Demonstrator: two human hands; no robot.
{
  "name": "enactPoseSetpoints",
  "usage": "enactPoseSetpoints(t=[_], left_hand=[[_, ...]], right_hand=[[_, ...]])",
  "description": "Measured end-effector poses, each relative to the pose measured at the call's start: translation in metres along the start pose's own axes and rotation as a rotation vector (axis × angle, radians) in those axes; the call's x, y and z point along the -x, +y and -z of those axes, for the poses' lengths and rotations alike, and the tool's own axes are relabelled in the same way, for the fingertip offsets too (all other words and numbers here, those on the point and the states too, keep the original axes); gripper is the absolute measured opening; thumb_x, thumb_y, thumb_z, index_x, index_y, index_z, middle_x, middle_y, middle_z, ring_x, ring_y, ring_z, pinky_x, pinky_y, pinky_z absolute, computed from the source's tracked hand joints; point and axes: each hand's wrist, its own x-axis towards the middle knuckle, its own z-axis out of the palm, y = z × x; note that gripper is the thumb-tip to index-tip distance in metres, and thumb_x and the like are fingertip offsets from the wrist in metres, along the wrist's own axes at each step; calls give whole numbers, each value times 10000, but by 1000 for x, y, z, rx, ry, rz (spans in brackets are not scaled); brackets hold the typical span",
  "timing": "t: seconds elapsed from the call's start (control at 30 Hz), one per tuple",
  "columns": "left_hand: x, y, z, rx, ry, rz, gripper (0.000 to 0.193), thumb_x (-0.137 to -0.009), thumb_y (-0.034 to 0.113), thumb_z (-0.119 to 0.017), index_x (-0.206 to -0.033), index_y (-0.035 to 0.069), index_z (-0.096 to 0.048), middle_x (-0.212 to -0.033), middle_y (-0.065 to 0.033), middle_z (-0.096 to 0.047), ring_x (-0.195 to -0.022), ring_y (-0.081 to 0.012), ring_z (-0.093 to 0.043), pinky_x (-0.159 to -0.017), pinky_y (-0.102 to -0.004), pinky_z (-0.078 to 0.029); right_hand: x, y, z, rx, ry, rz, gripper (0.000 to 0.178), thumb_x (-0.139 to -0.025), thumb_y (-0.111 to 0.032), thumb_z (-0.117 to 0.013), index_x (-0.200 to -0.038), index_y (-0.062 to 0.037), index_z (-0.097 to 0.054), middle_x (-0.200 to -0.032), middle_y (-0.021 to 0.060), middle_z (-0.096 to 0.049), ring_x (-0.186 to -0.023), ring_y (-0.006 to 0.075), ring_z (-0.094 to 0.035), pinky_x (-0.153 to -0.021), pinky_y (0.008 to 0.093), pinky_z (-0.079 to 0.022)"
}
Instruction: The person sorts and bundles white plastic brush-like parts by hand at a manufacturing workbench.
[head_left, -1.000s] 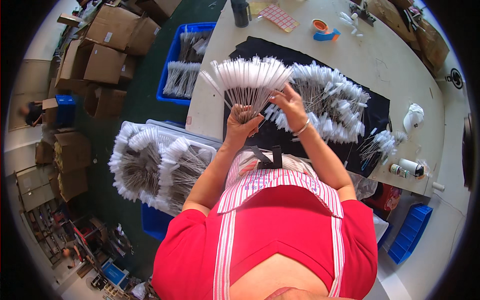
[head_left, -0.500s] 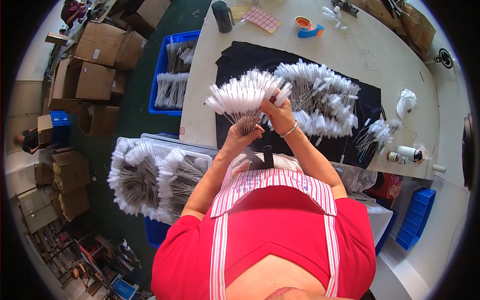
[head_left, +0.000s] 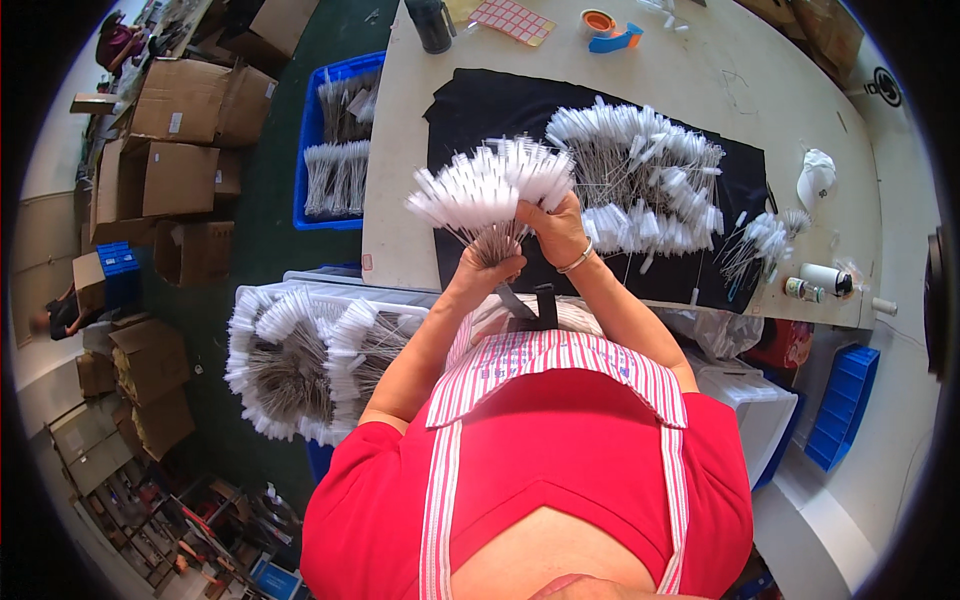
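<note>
A fanned bundle of small wire-handled bottle brushes (head_left: 488, 190), with white bristle heads pointing away from me, is held up over the near left part of a black cloth (head_left: 745, 200). Around its gathered wire stems my left hand (head_left: 484, 274) is closed. My right hand (head_left: 560, 232), with a bracelet at the wrist, grips the bundle's right side just below the heads; the fingertips behind the brushes are hidden. To the right, a large pile of similar brushes (head_left: 640, 130) lies in rows on the cloth. A smaller loose cluster of brushes (head_left: 765, 240) rests at the cloth's right edge.
A white bin (head_left: 340, 290) full of brushes stands left of me. Beyond it a blue crate (head_left: 312, 135) holds more bundles. On the table (head_left: 400, 130) are a dark flask (head_left: 430, 25), a blue tape dispenser (head_left: 615, 40), a white cap (head_left: 815, 178) and a white bottle (head_left: 825, 278). Cardboard boxes (head_left: 180, 180) stack far left.
Both hands keep hold of the bundle. My right hand has shifted slightly, its thumb now lower against the bundle's side. The whole view has moved a little.
</note>
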Motion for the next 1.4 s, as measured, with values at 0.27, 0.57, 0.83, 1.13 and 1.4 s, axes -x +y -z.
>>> enactPoseSetpoints(t=[0.27, 0.57, 0.83, 1.13, 1.4], left_hand=[[4, 12, -13, 296, 123, -155, 399, -760, -55, -618, -1122, 53, -489, -870, -57, -614, -652, -88, -536, -542, -208, -418], [4, 5, -7, -165, 230, -201, 177, -768, 29, -660, -940, 36, -621, -833, -9, -643, -755, -54, -567, -664, -193, -453], [5, 12, -9, -266, 283, -227, 136, -770, 16, -645, -904, 42, -639, -823, 6, -638, -717, -45, -545, -614, -185, -439], [3, 7, -13, -583, 262, -326, 213, -744, 63, -674, -931, -3, -599, -780, -9, -643, -694, -62, -569, -650, -227, -470], [-6, -8, -45, -261, 35, -133, 311, -749, -6, -628, -1044, 17, -532, -885, -53, -642, -802, -79, -586, -710, -218, -477]], right_hand=[[-7, 6, 20, 59, -28, -85, 343, -761, -33, -657, -1081, -11, -534, -994, 65, -602, -917, 167, -580, -817, 303, -463], [-1, -2, 36, -182, -60, -11, 502, -808, -126, -631, -1242, -9, -408, -1159, 92, -526, -1018, 181, -524, -838, 296, -441], [-44, -130, 8, 982, -135, 660, 253, -766, -132, -651, -1014, -89, -623, -1046, 46, -592, -957, 172, -551, -840, 316, -411], [-51, -157, -7, 1636, -633, 276, 48, -708, -90, -626, -756, -96, -630, -796, 16, -616, -852, 186, -566, -853, 347, -348], [-58, -177, 57, 895, -268, 231, 86, -838, -77, -586, -869, 3, -570, -814, 58, -616, -766, 118, -579, -690, 230, -467]])
